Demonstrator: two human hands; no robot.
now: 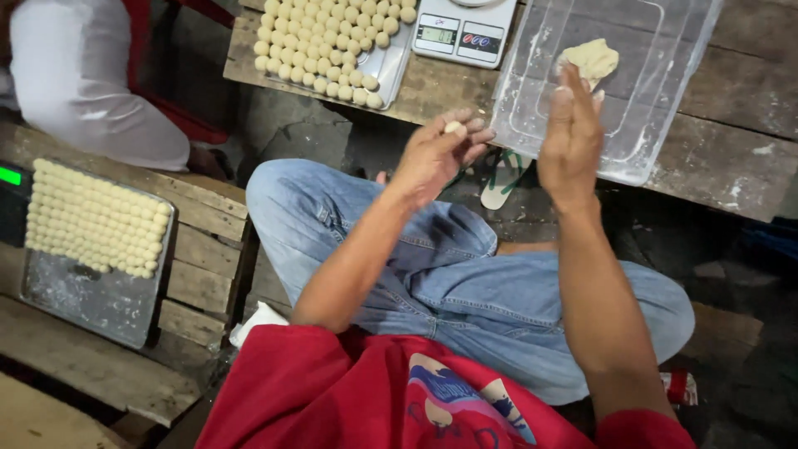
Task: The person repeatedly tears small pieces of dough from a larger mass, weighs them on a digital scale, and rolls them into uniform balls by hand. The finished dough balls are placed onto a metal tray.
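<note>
Weathered plank benches (pixel 731 133) over rough dark ground. Left hand (pixel 436 154) pinching a small dough ball (pixel 453 127) at the fingertips. Right hand (pixel 572 137) raised flat, fingers loose, gripping nothing. Just beyond, a dough lump (pixel 590 60) in a clear plastic tub (pixel 657 125). Farther out, a white scale (pixel 465 32) and two trays of dough balls (pixel 328 46), (pixel 91 229).

The left hand (pixel 436 154) is lifted in front of the knees, palm turned up, fingers bent together and closed around a small piece at their tips. The right hand (pixel 572 137) stands beside it, flat and upright, fingers straight, holding nothing.
</note>
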